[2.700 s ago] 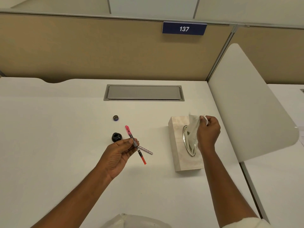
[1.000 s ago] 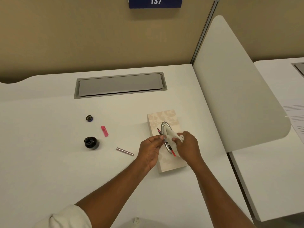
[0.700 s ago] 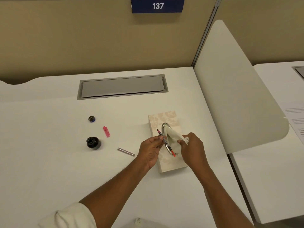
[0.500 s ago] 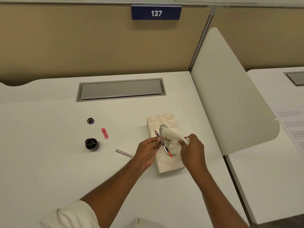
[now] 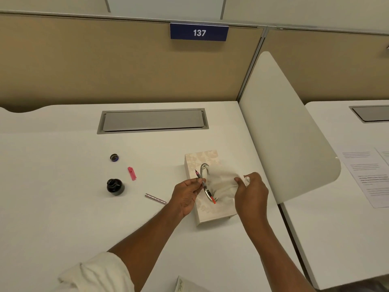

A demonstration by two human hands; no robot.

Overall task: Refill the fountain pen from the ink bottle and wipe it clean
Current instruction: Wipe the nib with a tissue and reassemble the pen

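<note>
My left hand [image 5: 186, 196] grips a thin fountain pen [image 5: 205, 187] by its middle, held over the tissue box [image 5: 202, 209] with the dark nib end pointing away and a red end toward me. A white tissue [image 5: 223, 183] is pinched in my right hand [image 5: 251, 193]; it still trails from the box's slot. The open black ink bottle [image 5: 114, 186] stands on the white desk [image 5: 63, 207] to the left. Its round cap [image 5: 114, 157] lies behind it. A pink pen cap [image 5: 132, 173] and a silvery pen barrel [image 5: 155, 198] lie on the desk between bottle and box.
A grey cable hatch [image 5: 152, 120] is set into the desk at the back. A white curved divider [image 5: 282, 131] rises just right of the tissue box. Printed sheets [image 5: 368, 175] lie on the neighbouring desk. A paper corner [image 5: 185, 285] shows at the near edge.
My right hand has drawn the tissue out to the right, spreading it wider. My left hand keeps the pen over the box. The pink cap now lies on the desk.
</note>
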